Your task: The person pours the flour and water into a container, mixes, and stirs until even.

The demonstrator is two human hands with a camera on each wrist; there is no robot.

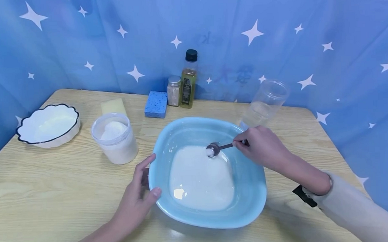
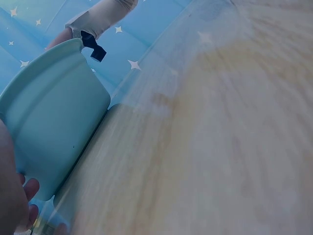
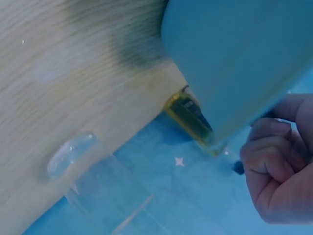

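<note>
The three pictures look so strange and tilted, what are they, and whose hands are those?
They show one moment seen by three cameras on a person. The big picture comes from a camera on the head, looking down at a wooden table. The other two come from cameras on the wrists, so close that everything looks tilted.

The left hand holds the rim of a light blue basin with white liquid in it. The right hand pinches a small metal spoon with white powder over the liquid.

Also on the table: a tub of white powder, a white scalloped dish, a yellow sponge, a blue sponge, a small spice jar, an oil bottle and a clear plastic jar.
</note>
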